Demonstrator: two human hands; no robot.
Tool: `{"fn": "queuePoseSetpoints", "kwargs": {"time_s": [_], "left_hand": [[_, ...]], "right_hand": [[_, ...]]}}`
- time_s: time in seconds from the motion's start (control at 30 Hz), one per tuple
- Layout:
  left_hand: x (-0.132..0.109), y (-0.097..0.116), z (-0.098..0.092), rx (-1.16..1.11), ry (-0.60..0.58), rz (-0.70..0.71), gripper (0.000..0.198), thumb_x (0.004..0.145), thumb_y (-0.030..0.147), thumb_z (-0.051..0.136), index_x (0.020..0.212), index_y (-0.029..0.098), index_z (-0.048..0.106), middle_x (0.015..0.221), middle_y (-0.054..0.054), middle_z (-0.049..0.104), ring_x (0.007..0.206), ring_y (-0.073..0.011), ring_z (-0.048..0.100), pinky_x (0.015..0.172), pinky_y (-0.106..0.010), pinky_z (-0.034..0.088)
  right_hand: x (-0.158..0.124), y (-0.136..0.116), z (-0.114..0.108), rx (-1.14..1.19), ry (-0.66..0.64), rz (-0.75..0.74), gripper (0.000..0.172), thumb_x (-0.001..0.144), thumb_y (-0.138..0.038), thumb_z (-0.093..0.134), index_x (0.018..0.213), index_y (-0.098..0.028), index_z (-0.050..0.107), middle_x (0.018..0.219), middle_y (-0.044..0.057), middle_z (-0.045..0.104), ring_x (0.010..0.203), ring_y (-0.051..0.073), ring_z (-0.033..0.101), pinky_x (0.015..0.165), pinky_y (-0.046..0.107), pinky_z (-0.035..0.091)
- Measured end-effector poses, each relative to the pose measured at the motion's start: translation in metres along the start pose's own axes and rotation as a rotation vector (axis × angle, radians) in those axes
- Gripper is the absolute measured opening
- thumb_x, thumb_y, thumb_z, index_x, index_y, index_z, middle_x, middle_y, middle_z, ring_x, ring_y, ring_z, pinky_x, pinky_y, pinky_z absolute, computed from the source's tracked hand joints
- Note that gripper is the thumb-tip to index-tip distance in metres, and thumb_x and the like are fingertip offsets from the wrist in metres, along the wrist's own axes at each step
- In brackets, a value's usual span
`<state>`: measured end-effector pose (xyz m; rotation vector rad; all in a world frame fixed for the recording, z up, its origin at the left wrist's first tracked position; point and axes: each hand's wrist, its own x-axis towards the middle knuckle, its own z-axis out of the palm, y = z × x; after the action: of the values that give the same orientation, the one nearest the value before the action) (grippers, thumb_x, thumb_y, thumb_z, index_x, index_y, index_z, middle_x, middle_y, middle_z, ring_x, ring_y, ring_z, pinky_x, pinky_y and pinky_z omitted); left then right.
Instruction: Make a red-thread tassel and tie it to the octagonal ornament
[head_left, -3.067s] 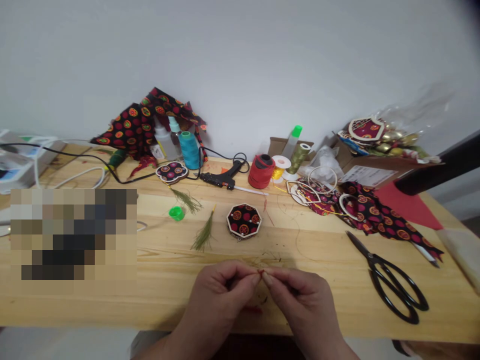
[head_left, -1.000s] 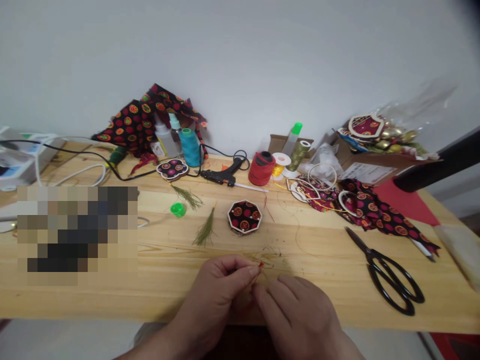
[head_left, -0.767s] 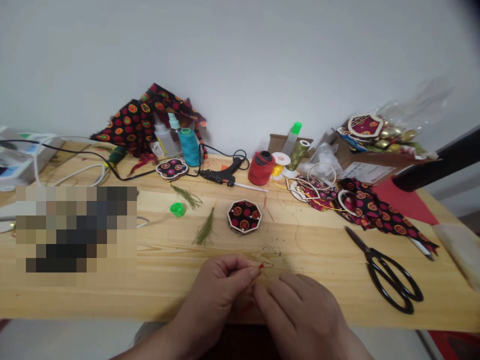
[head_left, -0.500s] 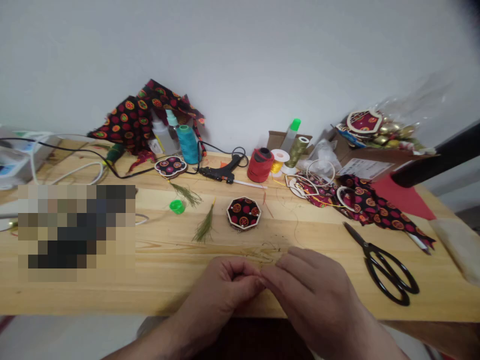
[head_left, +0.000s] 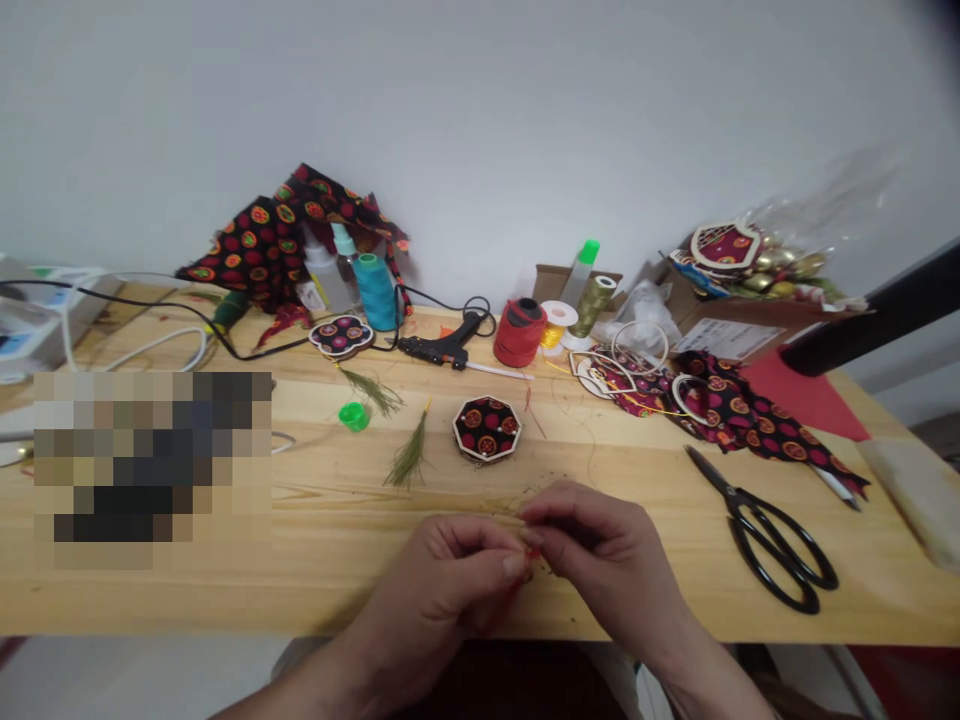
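Note:
My left hand [head_left: 472, 570] is closed in a pinch near the table's front edge. My right hand [head_left: 600, 545] meets it fingertip to fingertip, also pinching. Between them shows a small red thing [head_left: 533, 552], thin and mostly hidden by the fingers; its kind is not clear. Just beyond the hands lies an octagonal ornament [head_left: 487, 428], patterned fabric with a pale rim and small beads. To its left is a green thread tassel [head_left: 409, 452] with a yellow tip. Black-handled scissors [head_left: 765, 535] rest to the right of my right hand.
Farther back are a glue gun [head_left: 442, 347], a red thread spool [head_left: 519, 333], a teal thread cone [head_left: 376, 290] and a green cap [head_left: 353, 416]. A flower-shaped ornament [head_left: 341, 336] has another tassel. Patterned fabric [head_left: 780, 420] and a cardboard box [head_left: 739, 325] stand right.
My right hand has turned and drawn its fingers in, so its thumb and fingertips now show. The small red thing has come into view between the hands. Things on the table stay put.

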<state>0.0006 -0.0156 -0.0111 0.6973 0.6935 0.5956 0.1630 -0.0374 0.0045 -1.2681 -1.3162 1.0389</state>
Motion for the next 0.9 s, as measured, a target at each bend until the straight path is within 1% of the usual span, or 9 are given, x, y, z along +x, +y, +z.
{"fn": "queuePoseSetpoints", "kwargs": {"time_s": [0.07,0.17,0.3,0.47,0.57,0.63,0.73,0.9], "left_hand": [[0.0001,0.0008,0.0022,-0.047,0.021,-0.001,0.020,0.074,0.024,0.070,0.057,0.015,0.064,0.044,0.008,0.036,0.045,-0.0081,0.021,0.045,-0.026,0.013],[0.0007,0.0032,0.0055,-0.101,0.062,-0.002,0.018,0.070,0.023,0.073,0.055,0.014,0.066,0.040,0.009,0.037,0.042,-0.0069,0.022,0.043,-0.024,0.015],[0.0017,0.0058,0.0073,-0.159,0.062,-0.009,0.021,0.067,0.023,0.075,0.052,0.014,0.064,0.040,0.009,0.038,0.040,-0.0058,0.023,0.042,-0.022,0.017],[0.0020,0.0061,0.0061,-0.187,0.055,-0.007,0.021,0.069,0.024,0.075,0.053,0.014,0.065,0.041,0.008,0.037,0.041,-0.0056,0.022,0.042,-0.021,0.017],[0.0021,0.0057,0.0056,-0.190,0.060,-0.015,0.021,0.070,0.026,0.076,0.055,0.014,0.066,0.041,0.008,0.037,0.041,-0.0059,0.022,0.042,-0.021,0.018],[0.0022,0.0051,0.0053,-0.177,0.055,-0.013,0.023,0.070,0.027,0.075,0.053,0.014,0.065,0.042,0.008,0.037,0.042,-0.0063,0.023,0.042,-0.022,0.018],[0.0023,0.0037,0.0045,-0.153,0.054,-0.001,0.024,0.071,0.026,0.074,0.052,0.014,0.064,0.042,0.008,0.037,0.042,-0.0066,0.023,0.043,-0.022,0.017],[0.0022,0.0026,0.0043,-0.094,0.084,0.020,0.023,0.071,0.024,0.074,0.052,0.015,0.063,0.043,0.008,0.037,0.044,-0.0070,0.022,0.044,-0.023,0.017]], "right_hand": [[-0.0023,0.0010,0.0019,0.037,0.038,0.047,0.014,0.073,-0.009,0.069,0.076,-0.022,0.074,0.066,-0.003,0.069,0.059,0.009,0.060,0.056,0.017,0.047],[-0.0042,0.0025,0.0026,0.071,0.038,0.060,0.012,0.073,-0.010,0.068,0.073,-0.022,0.072,0.066,-0.003,0.068,0.062,0.009,0.060,0.058,0.017,0.047],[-0.0055,0.0042,0.0017,0.114,-0.016,0.051,0.017,0.076,-0.008,0.062,0.074,-0.023,0.071,0.070,-0.003,0.067,0.066,0.009,0.059,0.062,0.018,0.046],[-0.0078,0.0036,0.0001,0.212,-0.092,0.023,0.021,0.080,-0.008,0.060,0.086,-0.025,0.072,0.082,-0.001,0.067,0.078,0.011,0.059,0.070,0.020,0.046],[-0.0087,0.0031,0.0006,0.249,-0.104,0.043,0.014,0.079,-0.015,0.066,0.087,-0.025,0.073,0.080,-0.001,0.065,0.072,0.011,0.057,0.065,0.020,0.045],[-0.0083,0.0036,0.0017,0.243,-0.082,0.079,0.008,0.077,-0.019,0.071,0.083,-0.024,0.073,0.076,-0.002,0.064,0.067,0.010,0.055,0.061,0.020,0.044],[-0.0066,0.0052,0.0033,0.214,-0.031,0.106,0.003,0.074,-0.021,0.074,0.075,-0.024,0.074,0.071,-0.002,0.066,0.065,0.011,0.057,0.060,0.020,0.044],[-0.0045,0.0060,0.0038,0.135,0.023,0.127,0.009,0.073,-0.021,0.074,0.065,-0.021,0.072,0.062,-0.002,0.065,0.060,0.011,0.056,0.057,0.020,0.044]]}}
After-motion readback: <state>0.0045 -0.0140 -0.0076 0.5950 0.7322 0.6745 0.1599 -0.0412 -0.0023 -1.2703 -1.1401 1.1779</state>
